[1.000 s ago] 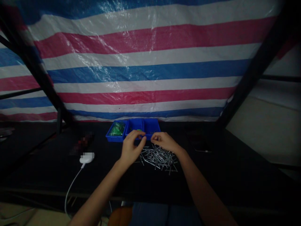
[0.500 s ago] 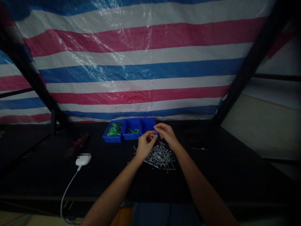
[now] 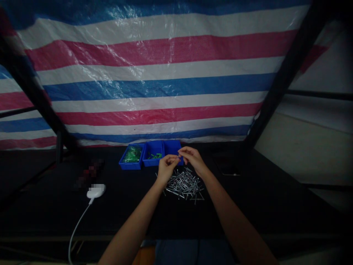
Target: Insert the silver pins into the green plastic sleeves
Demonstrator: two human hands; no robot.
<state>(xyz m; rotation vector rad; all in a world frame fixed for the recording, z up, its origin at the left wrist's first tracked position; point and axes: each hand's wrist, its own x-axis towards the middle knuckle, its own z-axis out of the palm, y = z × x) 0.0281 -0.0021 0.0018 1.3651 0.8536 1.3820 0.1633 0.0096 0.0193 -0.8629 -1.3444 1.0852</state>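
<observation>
My left hand (image 3: 167, 169) and my right hand (image 3: 193, 160) meet fingertip to fingertip, in front of the rightmost blue bin (image 3: 171, 146). Both are closed in a pinch. Whatever lies between the fingers is too small and dark to name. Just below the hands a loose pile of long, thin silver nails or screws (image 3: 184, 186) is spread on the black table (image 3: 124, 206). Small green pieces (image 3: 156, 156) lie in the middle blue bin (image 3: 151, 163), and a clear bag of green pieces (image 3: 133, 154) fills the left blue bin (image 3: 130, 166).
A white rounded device (image 3: 96, 191) with a white cable (image 3: 78, 222) lies on the left, near a blurred dark red object (image 3: 89, 173). On the right lies a dark flat object like a phone (image 3: 227, 166). A striped tarp (image 3: 154, 84) hangs behind, between black frame posts (image 3: 278, 81).
The view has shifted slightly. My hands stay together by the right bin, with the fingertips drawn a little closer; the pile and bins look the same.
</observation>
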